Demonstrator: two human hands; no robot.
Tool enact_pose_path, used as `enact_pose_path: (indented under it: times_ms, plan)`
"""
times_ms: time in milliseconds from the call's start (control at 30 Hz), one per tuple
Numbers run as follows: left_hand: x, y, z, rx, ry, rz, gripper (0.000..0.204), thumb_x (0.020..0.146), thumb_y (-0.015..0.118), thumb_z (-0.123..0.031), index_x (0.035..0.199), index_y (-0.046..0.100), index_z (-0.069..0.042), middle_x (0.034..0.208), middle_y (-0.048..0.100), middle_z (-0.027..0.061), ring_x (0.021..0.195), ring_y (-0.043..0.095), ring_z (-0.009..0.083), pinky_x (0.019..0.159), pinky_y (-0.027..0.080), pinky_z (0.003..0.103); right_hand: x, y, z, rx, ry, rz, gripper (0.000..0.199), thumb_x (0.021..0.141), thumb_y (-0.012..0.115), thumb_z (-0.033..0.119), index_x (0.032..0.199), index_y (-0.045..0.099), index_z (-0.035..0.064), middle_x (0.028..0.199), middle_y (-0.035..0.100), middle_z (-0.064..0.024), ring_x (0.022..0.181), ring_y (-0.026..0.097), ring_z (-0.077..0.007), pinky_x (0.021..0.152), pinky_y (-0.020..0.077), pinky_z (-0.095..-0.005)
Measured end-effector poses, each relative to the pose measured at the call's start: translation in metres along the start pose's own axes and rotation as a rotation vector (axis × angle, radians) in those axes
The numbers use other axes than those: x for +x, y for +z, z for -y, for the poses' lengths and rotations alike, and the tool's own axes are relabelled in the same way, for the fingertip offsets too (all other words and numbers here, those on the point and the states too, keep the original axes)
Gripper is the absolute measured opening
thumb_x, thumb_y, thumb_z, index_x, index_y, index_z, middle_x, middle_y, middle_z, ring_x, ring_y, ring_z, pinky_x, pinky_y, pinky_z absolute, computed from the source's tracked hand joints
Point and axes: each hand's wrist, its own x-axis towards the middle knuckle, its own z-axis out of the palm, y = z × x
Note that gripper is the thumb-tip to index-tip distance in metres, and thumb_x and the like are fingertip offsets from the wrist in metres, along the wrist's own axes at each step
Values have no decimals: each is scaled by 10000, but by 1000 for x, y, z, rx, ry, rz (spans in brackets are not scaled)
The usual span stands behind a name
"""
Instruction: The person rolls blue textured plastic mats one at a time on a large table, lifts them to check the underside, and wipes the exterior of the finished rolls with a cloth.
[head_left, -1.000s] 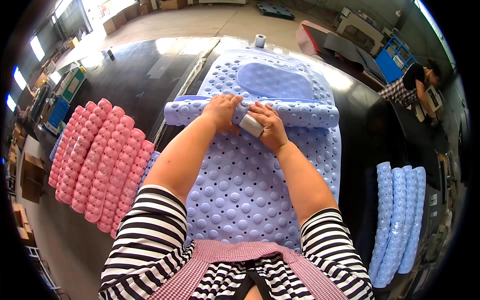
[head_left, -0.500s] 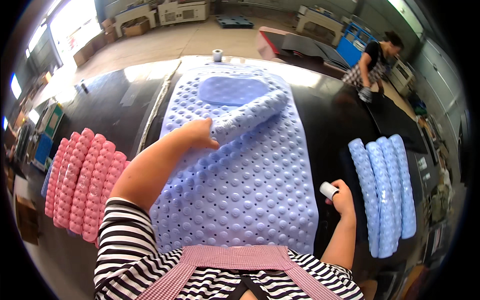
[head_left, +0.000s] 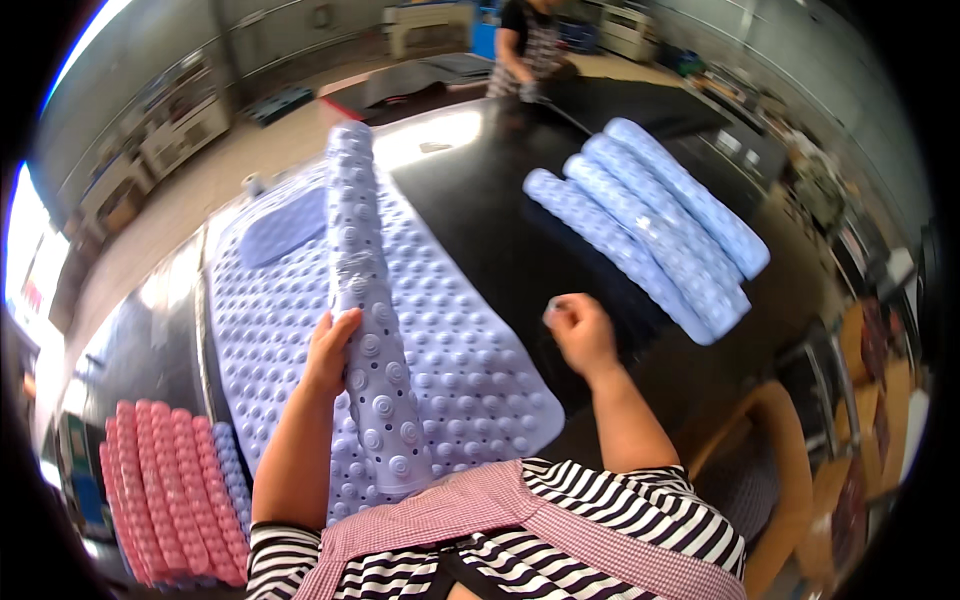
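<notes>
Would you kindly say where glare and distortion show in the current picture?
Head view: white glare on the black table, just right of the held roll; the bright opening at far left washed out; straight edges bowed near the rim, corners black.

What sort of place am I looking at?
Likely a workshop or small factory: a lilac mat lies spread on a black worktable, with grouped pink rolls and blue rolls either side, and an aproned co-worker beyond.
</notes>
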Motion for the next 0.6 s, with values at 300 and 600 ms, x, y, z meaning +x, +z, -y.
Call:
enact_pose_path:
  times_ms: [300,600]
  plan:
    - [5,189,47,-132,243,132,584,985,723,-318,1408,446,-27,1180,650,126,1002,655,219,866,564,374,-170,-23,-54,697,-60,601,1255,756,872,603,1648,174,63,1572,386,-198,1467,373,-269,1209,312,-409]
    - [53,354,0,694,521,799,900,945,768,-393,1604,272,-31,1565,428,224,1480,397,362,1197,342,436,-105,-205,-120,891,-109,-187,952,634,981,194,1439,513,-2,1310,646,-102,1211,628,-230,1022,527,-406]
